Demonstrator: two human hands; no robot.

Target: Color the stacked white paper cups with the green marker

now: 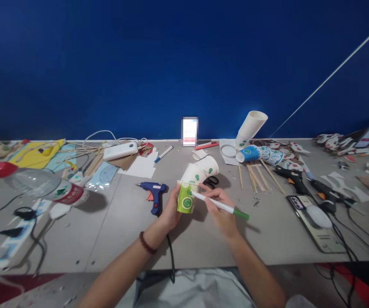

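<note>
My left hand (171,210) is closed around a paper cup (186,202) coloured green, with a round emblem on its side. In my right hand (222,210) is a white marker (218,204) with a green end; its tip meets or nearly meets the cup's wall. Just behind the held cup lie white paper cups (200,170) with green prints, and black scissors (211,183) show partly beside them. A blue glue gun (154,194) rests left of my left hand, its nozzle pointing left.
At left are a big plastic bottle (49,186) and a power strip (20,235). A stack of cups (251,128) leans at the back right near blue patterned cups (250,153) and wooden sticks (257,177). A phone (316,226) and black glue guns (292,177) lie at right.
</note>
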